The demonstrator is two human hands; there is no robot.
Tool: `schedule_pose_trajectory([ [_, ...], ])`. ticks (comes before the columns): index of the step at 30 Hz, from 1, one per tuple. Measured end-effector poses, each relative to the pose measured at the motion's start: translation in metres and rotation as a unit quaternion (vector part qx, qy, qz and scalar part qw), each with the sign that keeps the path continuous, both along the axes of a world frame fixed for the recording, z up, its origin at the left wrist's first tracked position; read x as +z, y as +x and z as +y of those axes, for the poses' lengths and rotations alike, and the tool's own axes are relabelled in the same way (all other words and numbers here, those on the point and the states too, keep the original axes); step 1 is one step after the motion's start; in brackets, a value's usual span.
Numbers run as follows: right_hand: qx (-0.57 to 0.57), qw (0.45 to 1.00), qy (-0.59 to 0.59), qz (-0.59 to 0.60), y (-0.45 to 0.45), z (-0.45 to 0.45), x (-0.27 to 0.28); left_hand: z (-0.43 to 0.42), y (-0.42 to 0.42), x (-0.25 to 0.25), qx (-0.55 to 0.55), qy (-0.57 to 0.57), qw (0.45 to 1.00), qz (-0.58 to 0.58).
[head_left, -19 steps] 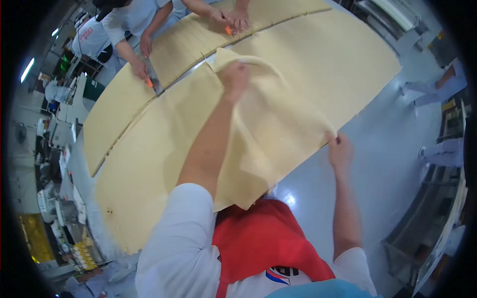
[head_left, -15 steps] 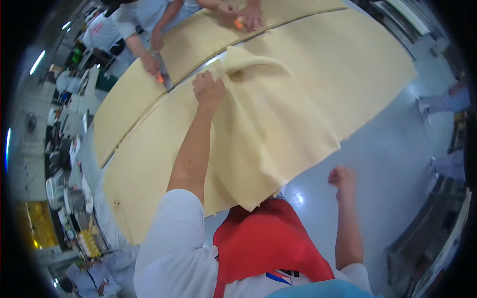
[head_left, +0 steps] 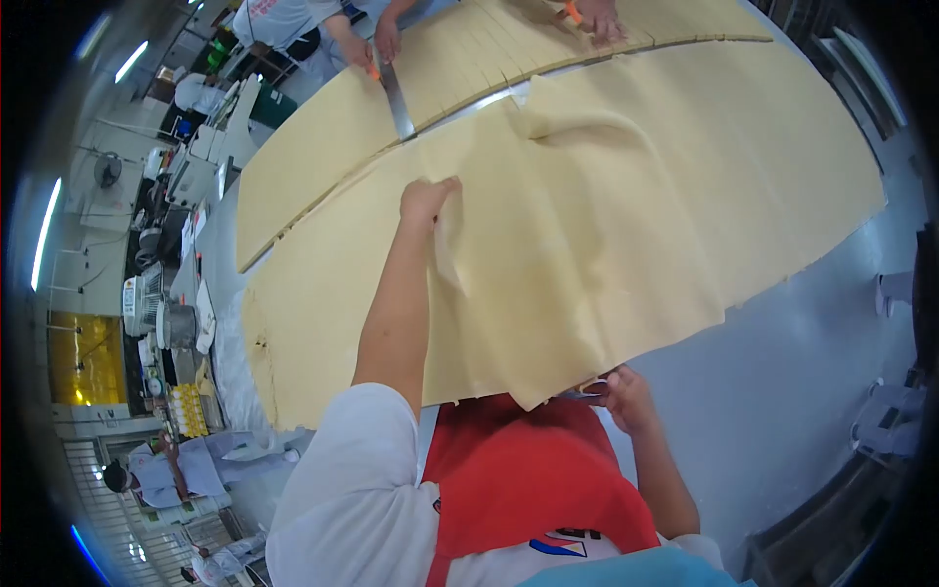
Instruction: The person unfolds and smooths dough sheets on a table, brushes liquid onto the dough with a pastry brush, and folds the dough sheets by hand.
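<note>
Your left hand (head_left: 427, 199) clamps a raised fold of a broad, pale yellow sheet (head_left: 665, 196), spread rumpled over the work surface before your red apron (head_left: 528, 470), while your right hand (head_left: 631, 399) sits at its near edge, fingers curled, though whether they grip anything cannot be told. Across from you, a co-worker's hand (head_left: 354, 49) holds a long blade (head_left: 395, 103), its tip by the gap between the sheet and a farther layer (head_left: 323, 147).

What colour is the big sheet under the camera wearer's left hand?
The sheet is pale yellow, seen best in the head view.
</note>
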State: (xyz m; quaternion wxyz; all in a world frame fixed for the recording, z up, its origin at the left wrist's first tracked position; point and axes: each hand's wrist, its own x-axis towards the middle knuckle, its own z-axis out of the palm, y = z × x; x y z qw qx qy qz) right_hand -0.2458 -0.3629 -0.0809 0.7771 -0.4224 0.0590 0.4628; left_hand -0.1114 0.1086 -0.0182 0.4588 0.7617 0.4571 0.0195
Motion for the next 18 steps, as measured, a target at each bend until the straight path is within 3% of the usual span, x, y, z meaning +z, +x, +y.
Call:
schedule_pose_trajectory([
  [1, -0.027, 0.998, 0.058, 0.002, -0.010, 0.011, 0.004, 0.003, 0.001, -0.005, 0.036, -0.086, 0.989, -0.114],
  [2, -0.056, 0.992, 0.112, 0.003, -0.017, 0.018, 0.007, 0.001, 0.002, -0.001, 0.032, -0.091, 0.989, -0.115],
  [4, -0.045, 0.984, 0.165, 0.057, -0.030, 0.026, 0.010, -0.012, 0.000, 0.016, 0.118, -0.278, 0.935, -0.184],
  [6, -0.128, 0.951, 0.266, 0.091, -0.047, 0.046, 0.024, -0.009, 0.006, 0.020, 0.068, -0.274, 0.948, -0.150],
  [8, -0.161, 0.961, 0.219, 0.039, -0.072, 0.062, 0.027, -0.005, 0.012, 0.015, 0.007, -0.273, 0.955, -0.119],
  [10, -0.191, 0.966, 0.171, -0.017, -0.093, 0.085, 0.033, 0.003, 0.017, 0.015, -0.074, -0.154, 0.979, -0.110],
  [12, -0.218, 0.960, -0.090, -0.149, -0.098, 0.116, 0.041, 0.014, 0.018, 0.011, -0.098, -0.188, 0.963, -0.167],
  [14, -0.276, 0.948, -0.093, -0.132, -0.097, 0.144, 0.058, 0.017, 0.009, 0.014, -0.122, -0.227, 0.941, -0.218],
  [16, -0.410, 0.900, -0.052, -0.140, -0.098, 0.177, 0.083, 0.016, -0.023, 0.044, -0.132, -0.350, 0.848, -0.375],
  [18, -0.462, 0.883, -0.038, -0.080, -0.094, 0.187, 0.085, 0.019, -0.037, 0.050, -0.129, -0.374, 0.828, -0.398],
])
